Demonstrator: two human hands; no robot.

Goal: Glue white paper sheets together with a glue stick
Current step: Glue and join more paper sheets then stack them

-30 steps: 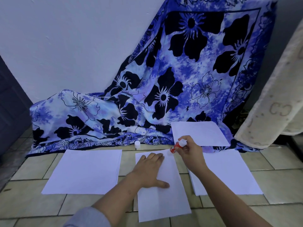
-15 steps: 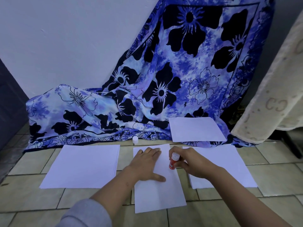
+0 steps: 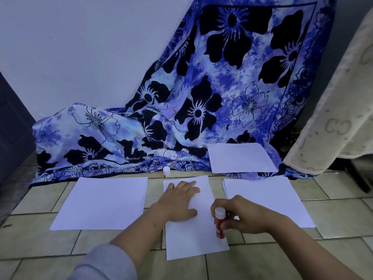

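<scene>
The left hand [image 3: 178, 201] lay flat, fingers straight and together, pressing the upper half of a narrow white paper sheet [image 3: 193, 241] on the beige tiled floor [image 3: 333, 215]. The right hand [image 3: 244, 216] gripped a red glue stick with a white end [image 3: 220, 223], fingers curled round it, its lower end over the sheet's right edge. Strips of bare tile separated this sheet from a white paper stack to the left [image 3: 103, 203] and another to the right [image 3: 266, 197]. A small white cap [image 3: 166, 171] stood just beyond the sheet's far edge, at the hem of a blue floral cloth [image 3: 201, 98] that carried one more white sheet [image 3: 241, 157].
</scene>
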